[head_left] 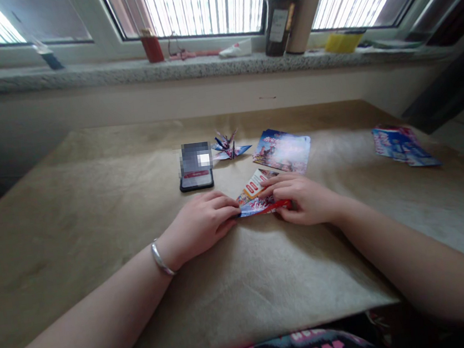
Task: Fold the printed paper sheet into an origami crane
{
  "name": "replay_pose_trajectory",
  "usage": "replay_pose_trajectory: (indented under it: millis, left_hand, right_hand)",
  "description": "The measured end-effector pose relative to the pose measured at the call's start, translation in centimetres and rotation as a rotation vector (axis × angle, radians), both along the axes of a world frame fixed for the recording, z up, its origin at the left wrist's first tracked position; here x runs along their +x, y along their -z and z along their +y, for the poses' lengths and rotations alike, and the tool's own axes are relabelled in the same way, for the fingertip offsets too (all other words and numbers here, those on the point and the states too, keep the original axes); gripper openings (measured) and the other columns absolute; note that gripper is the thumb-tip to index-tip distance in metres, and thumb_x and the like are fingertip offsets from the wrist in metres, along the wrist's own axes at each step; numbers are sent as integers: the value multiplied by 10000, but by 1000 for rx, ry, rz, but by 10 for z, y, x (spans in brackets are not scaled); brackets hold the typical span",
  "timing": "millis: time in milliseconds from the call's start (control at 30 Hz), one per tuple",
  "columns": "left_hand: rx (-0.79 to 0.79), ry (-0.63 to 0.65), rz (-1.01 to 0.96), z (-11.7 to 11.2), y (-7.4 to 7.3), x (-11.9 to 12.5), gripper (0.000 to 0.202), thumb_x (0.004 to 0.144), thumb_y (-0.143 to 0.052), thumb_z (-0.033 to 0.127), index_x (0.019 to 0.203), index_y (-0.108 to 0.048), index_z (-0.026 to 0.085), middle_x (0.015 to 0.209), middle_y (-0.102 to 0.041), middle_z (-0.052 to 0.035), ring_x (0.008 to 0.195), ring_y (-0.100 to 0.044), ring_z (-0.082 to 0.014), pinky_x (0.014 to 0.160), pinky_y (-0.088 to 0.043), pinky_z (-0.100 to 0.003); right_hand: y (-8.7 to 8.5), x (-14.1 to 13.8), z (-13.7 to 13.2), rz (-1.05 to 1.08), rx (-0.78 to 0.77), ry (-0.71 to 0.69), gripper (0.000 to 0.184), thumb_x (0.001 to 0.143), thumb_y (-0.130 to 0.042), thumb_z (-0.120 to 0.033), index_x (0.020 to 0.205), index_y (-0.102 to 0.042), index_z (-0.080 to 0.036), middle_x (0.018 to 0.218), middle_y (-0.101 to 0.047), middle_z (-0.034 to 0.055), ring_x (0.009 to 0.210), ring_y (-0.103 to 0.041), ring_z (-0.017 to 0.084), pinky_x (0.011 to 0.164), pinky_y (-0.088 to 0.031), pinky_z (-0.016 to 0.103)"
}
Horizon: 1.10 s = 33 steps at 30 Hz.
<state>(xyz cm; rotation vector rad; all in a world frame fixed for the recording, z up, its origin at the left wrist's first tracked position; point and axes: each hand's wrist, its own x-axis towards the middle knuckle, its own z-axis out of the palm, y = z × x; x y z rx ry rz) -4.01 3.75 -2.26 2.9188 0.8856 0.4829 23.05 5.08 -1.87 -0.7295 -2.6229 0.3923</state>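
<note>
A printed sheet of paper [255,193], partly folded into a pointed shape, lies on the table between my hands. My left hand [208,221], with a silver bangle on its wrist, pinches the paper's left corner. The fingers of my right hand [301,197] press on the right part and grip its red lower edge, hiding some of it. Just beyond are a folded paper crane [231,147] and a stack of printed square sheets [283,150]. Left of the crane lies a phone [196,179], its screen mostly blurred out.
More printed papers [402,146] lie fanned at the right side of the table [95,223]. Along the windowsill [111,70] stand a red container [152,46], a dark jar [280,26] and a yellow item [343,42]. The table's front edge is close to my lap.
</note>
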Motion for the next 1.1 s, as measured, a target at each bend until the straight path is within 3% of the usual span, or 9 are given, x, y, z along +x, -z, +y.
replay_pose_trajectory:
  millis: [100, 300, 567, 767, 1100]
  left_hand:
    - [-22, 11, 8, 0, 1, -1, 273, 924, -478, 249, 1141, -637, 207, 1142, -658, -46, 1027, -577, -191, 915, -503, -358]
    - [-51, 51, 73, 0, 2, -2, 392, 923, -482, 295, 1297, -531, 188, 1277, -592, -65, 1167, -510, -233, 996, -456, -399]
    - [-106, 57, 183, -9, -1, -2, 643, 901, -513, 398, 1451, -291, 150, 1415, -446, -152, 1319, -389, -280, 1078, -350, -444]
    - [-103, 93, 167, -8, -2, -2, 655, 898, -532, 377, 1469, -241, 244, 1452, -415, -82, 1336, -373, -266, 1103, -307, -451]
    - [-103, 77, 161, -6, 1, 1, 633, 901, -528, 366, 1461, -264, 238, 1460, -406, -66, 1337, -371, -260, 1102, -321, -449]
  right_hand:
    - [-2, 2, 1, -23, -23, 6, 224, 700, -570, -97, 886, -656, -187, 1075, -704, 85, 1080, -617, 236, 977, -453, 432]
    - [-2, 7, 4, -21, -143, 5, 265, 720, -512, -66, 906, -664, -178, 1111, -687, 83, 1084, -610, 208, 973, -465, 380]
    - [2, 14, 8, -30, -174, 177, 331, 761, -455, -108, 983, -688, -186, 991, -717, 65, 907, -653, 193, 852, -497, 344]
    - [7, 10, 11, -30, -73, 347, 212, 824, -487, -227, 811, -691, -170, 751, -686, 61, 679, -592, 177, 641, -450, 286]
    - [18, -1, 14, -22, 0, 458, 84, 776, -539, -211, 701, -555, -177, 763, -597, 47, 685, -523, 154, 638, -409, 261]
